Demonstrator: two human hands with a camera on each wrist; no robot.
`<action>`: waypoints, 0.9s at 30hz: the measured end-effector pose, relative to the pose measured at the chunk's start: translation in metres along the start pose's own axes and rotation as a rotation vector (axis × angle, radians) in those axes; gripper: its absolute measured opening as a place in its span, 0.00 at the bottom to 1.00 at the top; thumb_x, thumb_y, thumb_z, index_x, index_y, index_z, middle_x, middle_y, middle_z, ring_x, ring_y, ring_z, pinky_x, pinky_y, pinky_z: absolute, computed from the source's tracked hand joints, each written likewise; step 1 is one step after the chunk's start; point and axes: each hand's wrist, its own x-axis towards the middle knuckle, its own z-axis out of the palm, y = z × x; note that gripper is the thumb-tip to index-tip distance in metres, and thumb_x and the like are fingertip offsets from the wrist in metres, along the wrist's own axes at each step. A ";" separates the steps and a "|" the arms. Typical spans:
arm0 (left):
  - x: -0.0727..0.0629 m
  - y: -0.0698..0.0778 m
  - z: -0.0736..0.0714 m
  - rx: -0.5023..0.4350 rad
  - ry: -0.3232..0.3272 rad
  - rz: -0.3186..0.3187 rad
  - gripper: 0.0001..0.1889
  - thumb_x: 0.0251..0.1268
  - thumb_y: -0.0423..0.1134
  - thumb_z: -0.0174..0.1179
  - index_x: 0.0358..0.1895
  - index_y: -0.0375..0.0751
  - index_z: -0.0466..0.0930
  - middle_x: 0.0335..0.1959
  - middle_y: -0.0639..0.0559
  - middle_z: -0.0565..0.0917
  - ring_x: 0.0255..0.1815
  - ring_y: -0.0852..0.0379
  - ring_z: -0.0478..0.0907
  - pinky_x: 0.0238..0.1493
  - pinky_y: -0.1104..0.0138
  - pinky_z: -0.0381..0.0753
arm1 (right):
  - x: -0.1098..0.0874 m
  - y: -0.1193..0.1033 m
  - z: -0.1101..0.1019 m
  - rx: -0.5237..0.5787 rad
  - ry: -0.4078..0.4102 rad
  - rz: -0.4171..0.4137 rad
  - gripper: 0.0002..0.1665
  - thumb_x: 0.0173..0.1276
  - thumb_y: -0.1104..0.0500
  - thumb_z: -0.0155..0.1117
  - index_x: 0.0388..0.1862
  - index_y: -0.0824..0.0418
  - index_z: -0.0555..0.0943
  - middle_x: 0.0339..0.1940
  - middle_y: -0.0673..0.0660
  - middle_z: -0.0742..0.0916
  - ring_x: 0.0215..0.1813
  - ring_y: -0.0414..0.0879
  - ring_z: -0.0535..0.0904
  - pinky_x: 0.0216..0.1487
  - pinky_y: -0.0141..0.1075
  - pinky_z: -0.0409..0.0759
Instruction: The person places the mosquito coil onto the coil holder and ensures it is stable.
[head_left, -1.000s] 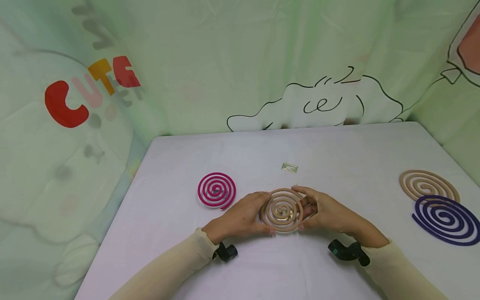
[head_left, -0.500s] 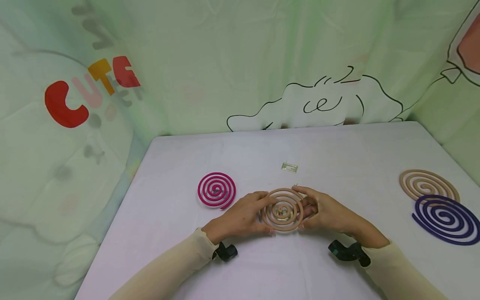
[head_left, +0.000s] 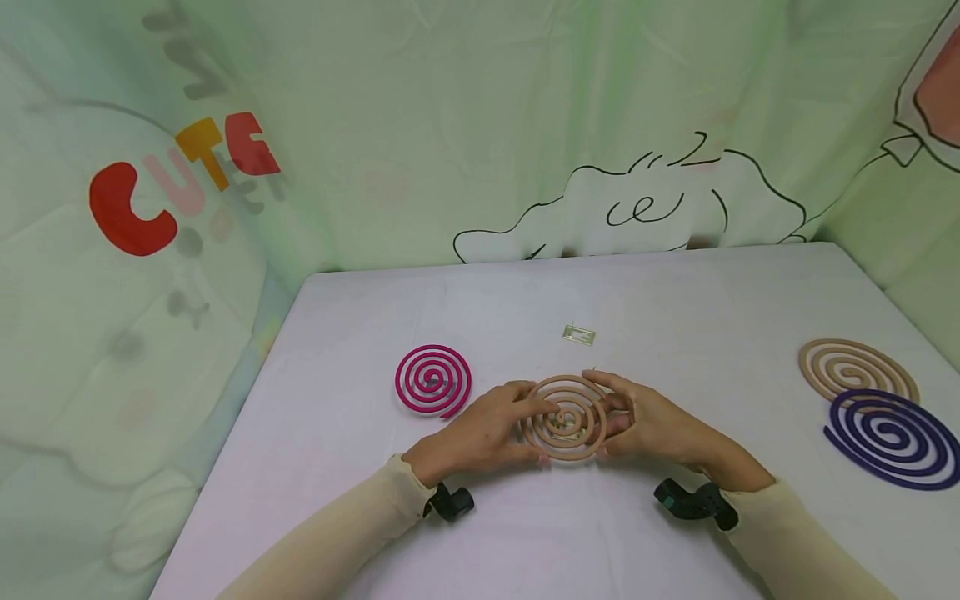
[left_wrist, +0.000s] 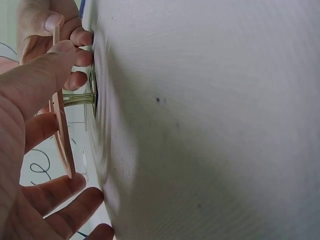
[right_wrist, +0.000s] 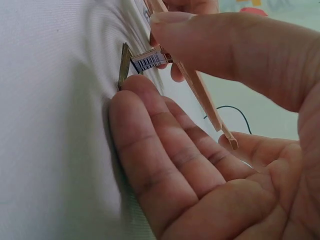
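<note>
In the head view, a tan mosquito coil (head_left: 567,418) lies between my two hands at mid-table. My left hand (head_left: 483,429) holds its left side, with the index finger reaching over the top rings and the thumb by the near edge. On the right side, my right hand (head_left: 651,423) pinches the rim, index finger at the far edge and thumb at the near one. Both wrist views show the coil raised over the cloth, a thin metal coil stand (left_wrist: 80,99) rising to its underside. The right hand's lower fingertips (right_wrist: 131,102) lie by the stand's base.
A pink mosquito coil (head_left: 432,378) lies to the left. Beyond the hands is another flat metal stand (head_left: 570,334). At the right, a purple coil (head_left: 890,431) overlaps a second tan coil (head_left: 851,374). White cloth covers the table (head_left: 360,517); printed curtains hang behind.
My left index finger has moved from the coil's edge onto its top, toward the centre. The coil has shifted very slightly; the right hand stays almost in place.
</note>
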 end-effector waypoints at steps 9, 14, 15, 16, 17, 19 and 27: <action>0.000 -0.001 -0.001 -0.003 -0.002 -0.038 0.37 0.60 0.54 0.76 0.73 0.51 0.76 0.73 0.44 0.73 0.73 0.49 0.71 0.74 0.61 0.69 | 0.004 0.001 -0.001 0.032 -0.003 0.015 0.65 0.56 0.76 0.70 0.84 0.72 0.41 0.58 0.72 0.83 0.51 0.50 0.89 0.44 0.38 0.87; 0.000 -0.002 -0.003 -0.036 0.014 -0.040 0.40 0.59 0.51 0.78 0.74 0.45 0.74 0.72 0.42 0.74 0.73 0.49 0.71 0.74 0.61 0.69 | 0.007 0.002 -0.001 0.048 -0.012 0.014 0.65 0.55 0.76 0.69 0.85 0.71 0.41 0.59 0.73 0.82 0.51 0.50 0.88 0.44 0.37 0.87; 0.000 -0.002 -0.003 -0.046 0.017 -0.043 0.40 0.59 0.50 0.78 0.74 0.44 0.73 0.72 0.42 0.74 0.73 0.49 0.71 0.74 0.61 0.69 | 0.008 0.002 -0.001 0.054 -0.015 0.014 0.65 0.55 0.76 0.69 0.85 0.71 0.41 0.60 0.74 0.82 0.51 0.50 0.88 0.44 0.37 0.87; 0.000 -0.002 -0.003 -0.052 0.020 -0.046 0.40 0.59 0.50 0.78 0.74 0.43 0.73 0.71 0.41 0.74 0.73 0.49 0.71 0.74 0.61 0.69 | 0.009 0.002 -0.001 0.059 -0.017 0.013 0.65 0.55 0.76 0.68 0.85 0.71 0.41 0.60 0.74 0.82 0.51 0.50 0.88 0.44 0.37 0.87; 0.000 -0.001 -0.003 -0.057 0.023 -0.051 0.40 0.59 0.49 0.78 0.74 0.42 0.73 0.71 0.41 0.74 0.73 0.49 0.71 0.74 0.61 0.70 | 0.009 0.003 -0.001 0.064 -0.020 0.011 0.65 0.55 0.77 0.68 0.85 0.71 0.40 0.61 0.75 0.82 0.51 0.49 0.88 0.44 0.37 0.87; 0.000 -0.001 -0.003 -0.063 0.022 -0.063 0.40 0.59 0.49 0.78 0.74 0.41 0.73 0.71 0.41 0.74 0.73 0.49 0.71 0.74 0.61 0.70 | 0.011 0.003 -0.001 0.074 -0.024 0.009 0.65 0.55 0.77 0.68 0.85 0.71 0.40 0.61 0.75 0.82 0.51 0.49 0.88 0.44 0.37 0.87; 0.001 -0.001 -0.004 -0.094 0.032 -0.102 0.42 0.58 0.48 0.79 0.74 0.38 0.72 0.71 0.42 0.75 0.73 0.50 0.71 0.74 0.62 0.70 | 0.015 0.006 -0.001 0.092 -0.022 0.001 0.65 0.56 0.77 0.68 0.85 0.70 0.40 0.63 0.77 0.81 0.52 0.50 0.88 0.45 0.37 0.87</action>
